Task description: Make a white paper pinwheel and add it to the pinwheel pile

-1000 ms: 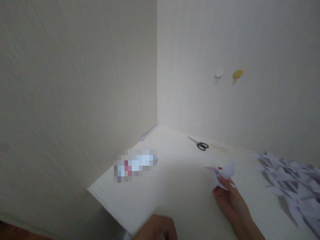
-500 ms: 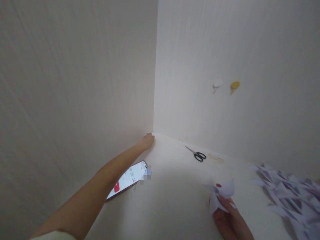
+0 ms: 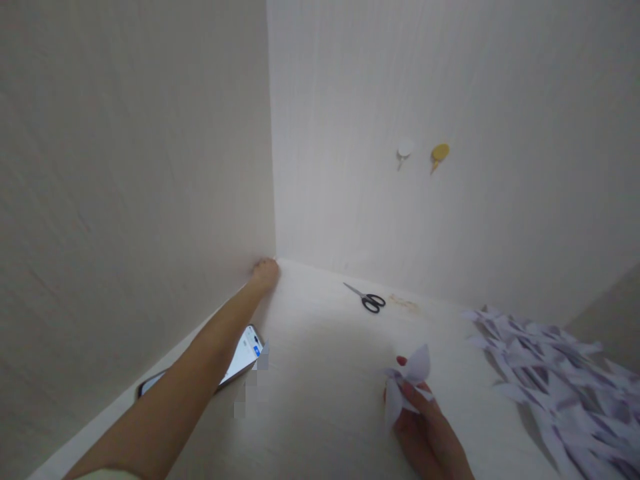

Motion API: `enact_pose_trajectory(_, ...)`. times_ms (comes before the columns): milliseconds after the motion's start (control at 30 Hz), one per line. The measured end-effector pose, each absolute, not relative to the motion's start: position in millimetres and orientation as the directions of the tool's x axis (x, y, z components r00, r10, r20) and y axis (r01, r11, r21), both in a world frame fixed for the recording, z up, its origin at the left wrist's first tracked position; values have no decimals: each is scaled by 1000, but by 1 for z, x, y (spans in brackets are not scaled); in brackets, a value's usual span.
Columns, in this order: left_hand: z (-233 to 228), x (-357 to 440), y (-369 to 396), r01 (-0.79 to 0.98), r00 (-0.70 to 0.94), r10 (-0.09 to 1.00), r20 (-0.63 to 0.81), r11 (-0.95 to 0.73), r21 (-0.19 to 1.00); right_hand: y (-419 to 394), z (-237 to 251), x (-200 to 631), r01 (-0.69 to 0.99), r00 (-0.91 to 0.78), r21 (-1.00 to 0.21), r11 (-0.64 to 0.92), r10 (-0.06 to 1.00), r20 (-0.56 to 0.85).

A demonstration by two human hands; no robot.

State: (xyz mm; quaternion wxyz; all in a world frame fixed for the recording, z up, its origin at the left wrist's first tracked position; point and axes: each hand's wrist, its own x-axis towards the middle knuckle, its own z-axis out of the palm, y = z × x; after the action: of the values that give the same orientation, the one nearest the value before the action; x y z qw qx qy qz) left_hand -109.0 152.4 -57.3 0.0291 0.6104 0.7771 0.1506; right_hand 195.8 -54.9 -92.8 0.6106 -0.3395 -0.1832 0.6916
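Observation:
My left hand (image 3: pixel 266 269) reaches far out to the corner where the two walls meet the white surface. Its fingers look closed and are mostly hidden, so what they hold, if anything, I cannot make out. At the lower right, my right hand (image 3: pixel 425 423) pinches a folded white paper piece (image 3: pixel 419 363) whose pointed flaps spread out like petals. A phone (image 3: pixel 242 357) with a lit screen lies beneath my left forearm, partly covered by it. Black-handled scissors (image 3: pixel 369 300) rest near the back wall, between my two hands.
A heap of similar folded paper pieces (image 3: pixel 555 373) spreads over the right side. On the back wall are a white hook (image 3: pixel 405 150) and a yellow hook (image 3: pixel 441 153). Brownish marks (image 3: pixel 404 303) show beside the scissors.
The view has turned to the right, so everything sits farther left. My left hand stays at the corner; the small pale bit at its fingertips is now barely seen. My right hand still holds the paper.

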Motion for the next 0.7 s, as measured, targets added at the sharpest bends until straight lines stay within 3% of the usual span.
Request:
enact_pose_trajectory(200,-11,-71,158,727,-221,975,23,149,670,-55,-87,193,-730,-16,-664,-162,975,-220)
enact_pose_trajectory(300,7,-34,138,517,-106,994,-7,61,854,-54,-85,194,-747,-21,-654,-118,988,-154)
enact_pose_trajectory(400,7,5,93,285,81,996,-32,8,958,-54,-85,196,-756,-7,-651,-69,995,-97)
enact_pose_trajectory(533,-16,39,19,32,308,943,-122,117,993,-55,-85,200,-796,38,-605,-35,994,-107)
enact_pose_trajectory(600,-35,48,-12,-279,468,853,-231,391,877,-55,-84,202,-816,40,-577,-35,992,-116)
enact_pose_trajectory(700,-61,52,-40,-403,589,762,-268,564,721,-55,-83,203,-829,39,-558,-34,992,-119)
